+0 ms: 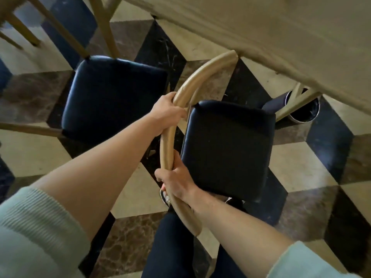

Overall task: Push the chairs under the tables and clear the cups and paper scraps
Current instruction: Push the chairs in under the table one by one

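Observation:
A wooden chair with a dark blue seat cushion [226,151] stands right below me, its curved tan back rail [202,77] arching from the table edge down toward my legs. My left hand [166,113] is wrapped around the upper part of that rail. My right hand [176,183] grips the same rail lower down. The beige table [281,43] runs across the top right, and the rail's far end touches its edge. A second chair with a dark blue seat [114,97] stands to the left, apart from the table. No cups or paper scraps are visible.
The floor is a checker of cream, black and brown marble tiles [297,169]. A round dark bin with a pale rim [307,109] sits under the table beside a tan table leg. More tan wooden legs [104,25] stand at the top left. My dark trousers [170,247] are below the chair.

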{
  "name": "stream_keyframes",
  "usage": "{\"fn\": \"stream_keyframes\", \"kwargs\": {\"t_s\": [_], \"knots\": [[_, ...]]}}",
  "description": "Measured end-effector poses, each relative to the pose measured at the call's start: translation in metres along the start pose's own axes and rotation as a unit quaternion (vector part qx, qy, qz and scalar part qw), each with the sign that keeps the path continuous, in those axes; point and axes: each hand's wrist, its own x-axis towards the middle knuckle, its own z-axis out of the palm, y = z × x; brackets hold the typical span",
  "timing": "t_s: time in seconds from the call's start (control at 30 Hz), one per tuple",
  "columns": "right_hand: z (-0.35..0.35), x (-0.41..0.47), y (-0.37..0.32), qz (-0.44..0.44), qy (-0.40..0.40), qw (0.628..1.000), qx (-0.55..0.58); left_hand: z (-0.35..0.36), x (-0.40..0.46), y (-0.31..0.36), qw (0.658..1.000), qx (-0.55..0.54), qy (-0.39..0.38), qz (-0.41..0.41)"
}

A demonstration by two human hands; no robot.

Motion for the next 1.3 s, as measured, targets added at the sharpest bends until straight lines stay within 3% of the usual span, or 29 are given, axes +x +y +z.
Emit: {"fn": "stream_keyframes", "kwargs": {"t_s": [0.2,0.5,0.67,0.83,1.1,1.3], "knots": [[-0.015,-0.006,-0.001,0.035,-0.077,0.988,-0.127,-0.02,-0.025,-0.036,0.992,-0.073,0.08,-0.061],[-0.147,-0.016,-0.03,0.008,-0.153,0.93,-0.335,0.037,-0.033,-0.022,0.948,-0.209,0.159,-0.179],[-0.224,-0.015,-0.048,-0.061,-0.099,0.865,-0.488,0.087,-0.025,0.008,0.906,-0.29,0.203,-0.232],[-0.298,-0.026,-0.056,-0.194,-0.01,0.774,-0.603,0.125,-0.019,0.033,0.901,-0.312,0.196,-0.228],[-0.396,-0.045,-0.044,-0.205,0.013,0.783,-0.587,0.206,-0.024,0.079,0.893,-0.362,0.167,-0.208],[-0.436,-0.059,-0.047,-0.173,0.027,0.794,-0.582,0.238,-0.018,0.101,0.921,-0.303,0.147,-0.194]]}}
